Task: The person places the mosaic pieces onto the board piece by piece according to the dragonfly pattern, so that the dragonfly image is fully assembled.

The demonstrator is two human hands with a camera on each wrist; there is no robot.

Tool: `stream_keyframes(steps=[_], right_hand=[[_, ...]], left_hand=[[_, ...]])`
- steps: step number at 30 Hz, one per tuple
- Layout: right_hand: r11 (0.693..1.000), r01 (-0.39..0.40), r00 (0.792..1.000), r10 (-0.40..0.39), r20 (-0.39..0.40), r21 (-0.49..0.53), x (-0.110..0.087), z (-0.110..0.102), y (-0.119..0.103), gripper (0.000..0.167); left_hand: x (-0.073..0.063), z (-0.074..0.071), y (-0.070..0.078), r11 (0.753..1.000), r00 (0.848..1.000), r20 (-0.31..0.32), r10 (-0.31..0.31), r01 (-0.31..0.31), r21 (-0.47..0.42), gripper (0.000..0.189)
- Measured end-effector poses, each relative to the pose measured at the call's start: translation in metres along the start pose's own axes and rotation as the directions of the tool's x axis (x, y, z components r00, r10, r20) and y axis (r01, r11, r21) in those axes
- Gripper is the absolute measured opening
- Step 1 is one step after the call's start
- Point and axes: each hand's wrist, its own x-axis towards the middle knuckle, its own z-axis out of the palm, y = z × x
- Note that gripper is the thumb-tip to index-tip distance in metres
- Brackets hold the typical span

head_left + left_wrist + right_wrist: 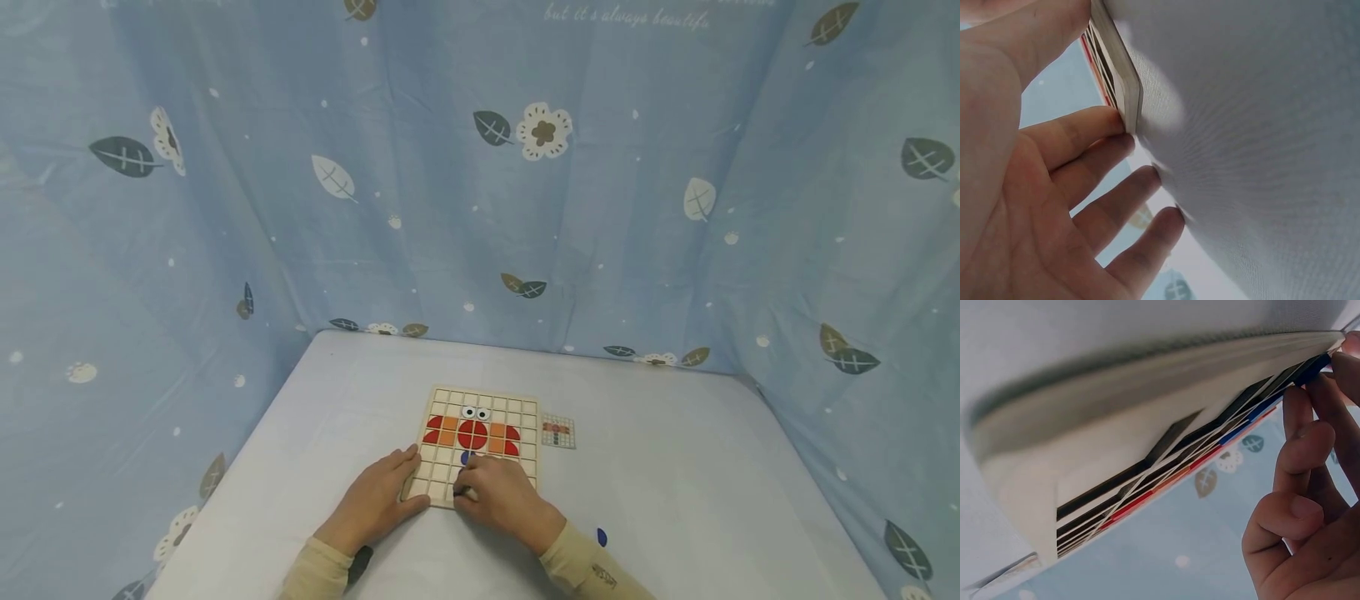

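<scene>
A square wooden grid board [438, 472] lies on the white table. Set in it are a red disc of quarter-round tiles [472, 434], orange squares [497, 437], red outer pieces, two eye tiles [476, 412] and a blue tile [467, 457]. My left hand [378, 498] steadies the near left corner, extended fingers along the left side and thumb at the near edge. Over the near middle of the board, my right hand [501, 498] pinches a small blue tile [1312, 370] at the grid; the fingers partly cover it.
A small picture card [558, 431] with a similar figure lies just right of the board. One loose blue piece [602, 537] rests on the table beside the right sleeve. A blue patterned curtain [450, 208] surrounds the table's back and sides.
</scene>
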Motion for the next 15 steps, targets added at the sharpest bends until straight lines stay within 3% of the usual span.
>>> stream_keyframes(steps=[15], right_hand=[[1.0, 0.0, 1.0, 0.0, 0.017, -0.022, -0.0001, 0.003, 0.0004, 0.009]], left_hand=[[0.0013, 0.0019, -0.0001, 1.0, 1.0, 0.008, -0.013, 0.013, -0.002, 0.072]])
